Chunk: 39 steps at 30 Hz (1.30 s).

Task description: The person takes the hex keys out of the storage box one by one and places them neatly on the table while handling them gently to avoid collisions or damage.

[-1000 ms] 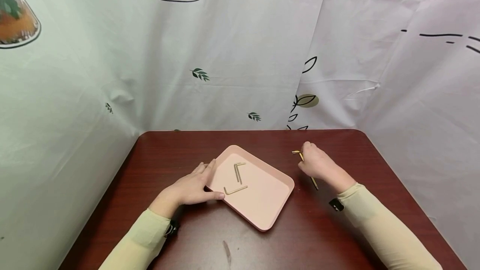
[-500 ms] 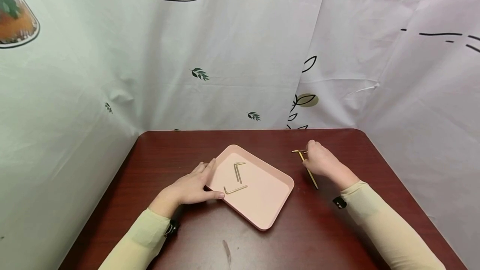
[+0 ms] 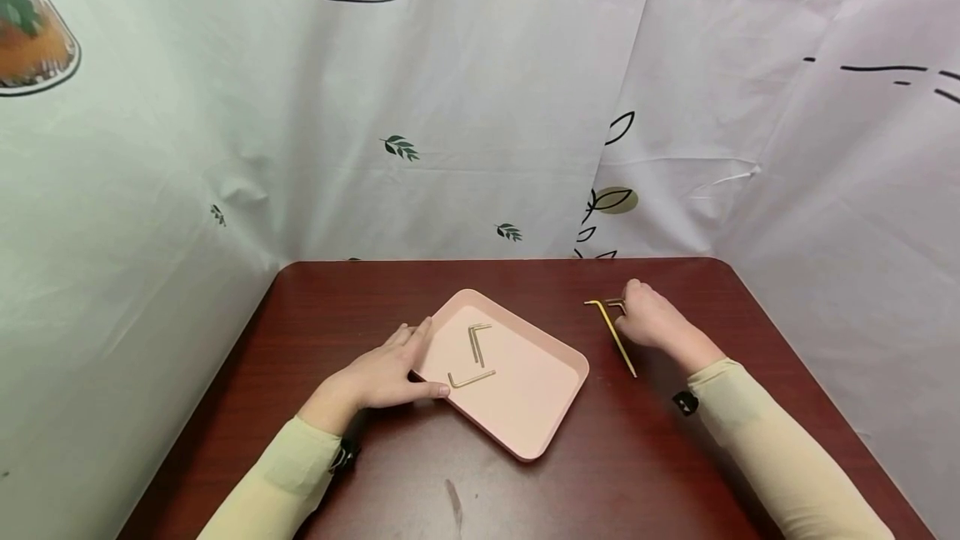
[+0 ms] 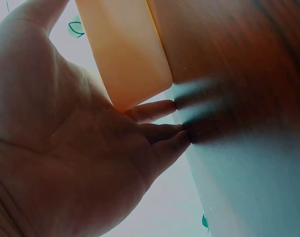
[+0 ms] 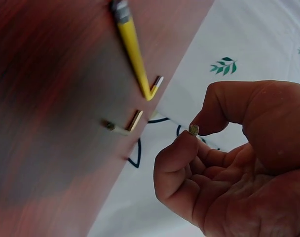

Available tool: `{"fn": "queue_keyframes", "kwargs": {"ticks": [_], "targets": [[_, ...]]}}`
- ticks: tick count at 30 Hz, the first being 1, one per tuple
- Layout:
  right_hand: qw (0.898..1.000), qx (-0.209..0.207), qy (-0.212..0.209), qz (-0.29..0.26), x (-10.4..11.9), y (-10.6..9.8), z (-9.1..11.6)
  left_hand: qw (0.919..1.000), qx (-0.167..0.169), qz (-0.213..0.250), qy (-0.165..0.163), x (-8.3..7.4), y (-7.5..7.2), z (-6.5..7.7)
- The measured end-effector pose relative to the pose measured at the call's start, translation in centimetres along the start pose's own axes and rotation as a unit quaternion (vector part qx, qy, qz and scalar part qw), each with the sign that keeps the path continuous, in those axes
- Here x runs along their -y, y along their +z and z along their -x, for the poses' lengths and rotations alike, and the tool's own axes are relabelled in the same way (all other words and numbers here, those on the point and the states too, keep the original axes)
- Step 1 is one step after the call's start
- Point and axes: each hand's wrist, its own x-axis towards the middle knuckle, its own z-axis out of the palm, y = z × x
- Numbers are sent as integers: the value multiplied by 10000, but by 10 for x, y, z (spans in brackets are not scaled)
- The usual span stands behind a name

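My left hand (image 3: 386, 375) lies with fingers extended along the left side of the pink tray (image 3: 536, 432), its thumb at the near edge. The tray's outer wall (image 4: 130, 54) shows between thumb and fingers in the left wrist view. Inside the tray lie three brass-coloured hex keys (image 3: 472, 380). My right hand (image 3: 654, 319) pinches a small hex key (image 5: 193, 130) between thumb and forefinger, seen end-on in the right wrist view. A yellow hex key (image 3: 617, 340) lies on the table left of this hand. Beside it is another small brass-coloured hex key (image 5: 123, 130).
The dark red-brown table (image 3: 360, 290) runs back to a white printed curtain (image 3: 465, 107) that hangs behind and on both sides. A dark smear (image 3: 453, 507) marks the tabletop near the front.
My right hand has drawn slightly right, off the yellow hex key, which now shows along its whole length. The left hand and the tray have stayed in place.
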Motion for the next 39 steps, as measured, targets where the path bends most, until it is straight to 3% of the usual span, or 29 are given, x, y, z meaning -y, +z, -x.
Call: {"fn": "queue_keyframes", "kwargs": {"ticks": [7, 15, 16, 20, 27, 33, 39], "targets": [[9995, 193, 227, 95, -1, -5, 2, 10000, -23, 20, -8, -1, -1, 1], [9998, -39, -154, 88, -37, 10, -8, 10000, -12, 5, -30, 0, 0, 1], [9999, 60, -80, 47, -35, 7, -8, 10000, -9, 9, -38, -1, 0, 1], [9997, -49, -164, 194, -77, 35, -26, 10000, -13, 8, -3, -1, 0, 1], [9994, 80, 133, 324, -113, 59, -46, 9998, -86, -69, 181, 0, 0, -1], [9986, 222, 295, 388, -125, 62, -53, 9999, -50, -49, 111, 0, 1, 0], [9989, 102, 103, 436, -134, 65, -56, 9999, -56, -95, 88, 1, 1, -1]]}}
